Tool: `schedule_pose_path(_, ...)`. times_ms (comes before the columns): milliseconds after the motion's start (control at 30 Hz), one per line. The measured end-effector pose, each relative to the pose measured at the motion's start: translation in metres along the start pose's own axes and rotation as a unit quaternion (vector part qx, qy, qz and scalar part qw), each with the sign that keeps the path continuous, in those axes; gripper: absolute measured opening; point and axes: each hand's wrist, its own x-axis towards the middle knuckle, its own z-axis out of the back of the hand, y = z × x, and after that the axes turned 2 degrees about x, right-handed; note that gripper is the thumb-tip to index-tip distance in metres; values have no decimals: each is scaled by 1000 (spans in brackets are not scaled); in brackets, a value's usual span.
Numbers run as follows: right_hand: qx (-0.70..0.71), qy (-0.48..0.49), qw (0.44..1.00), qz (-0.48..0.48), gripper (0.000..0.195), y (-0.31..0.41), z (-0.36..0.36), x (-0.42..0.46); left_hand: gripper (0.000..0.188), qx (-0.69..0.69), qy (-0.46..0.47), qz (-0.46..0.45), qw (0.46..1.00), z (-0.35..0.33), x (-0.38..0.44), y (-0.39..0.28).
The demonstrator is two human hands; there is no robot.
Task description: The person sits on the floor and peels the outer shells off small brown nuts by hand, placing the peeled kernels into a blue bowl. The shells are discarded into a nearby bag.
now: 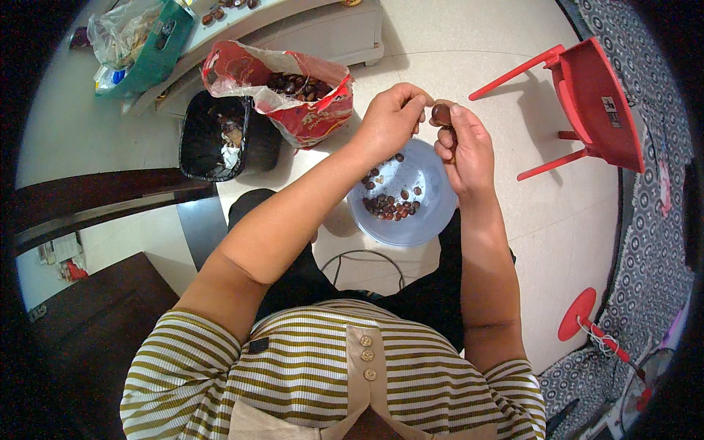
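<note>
My right hand (470,146) holds a glossy brown chestnut (440,114) between thumb and fingertips. More brown shows under its curled fingers, probably other chestnuts. Close on the left is my left hand (393,113), its fingers bent and the thumb pressed to the index finger. Whether anything thin sits in that pinch is hidden. Below both hands, between my knees, stands a translucent bluish plastic basin (410,234). Several chestnuts (390,208) lie in it, mostly grouped toward the side nearest me, with small dark bits scattered on its bottom.
A red-and-white bag (316,121) of chestnuts stands open beyond my left forearm, beside a lined black bin (261,148) with waste. Ahead left, a green box (148,60) rests on a white cabinet (324,36). A red plastic stool (597,110) stands on the right.
</note>
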Motion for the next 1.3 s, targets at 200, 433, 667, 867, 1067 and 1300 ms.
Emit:
schedule_pose_path(200, -17, -26, 999, 26, 23, -1, 1, 2, 21, -38, 22, 50, 998, -2, -4, -10)
schedule_pose_path(433, -27, -30, 998, 50, 22, -4, 3, 3, 21, -6, 37, 37, 999, -2, -6, -12)
schedule_pose_path(667, -8, -23, 999, 32, 24, 1, -1, 1, 18, -152, 45, 111, 981, 3, -2, -8)
schedule_pose_path(867, -16, -3, 1000, 17, 27, 2, -1, 1, 20, -290, 83, 199, 932, 9, 0, -6)
schedule_pose_path(1067, -48, -33, 998, 10, 28, 0, 0, 2, 19, -455, 123, 309, 826, 15, 7, -1)
schedule_pose_path(1300, -112, -51, 992, 26, 27, -3, -3, 1, 17, -407, 119, 285, 860, 13, 6, -1)
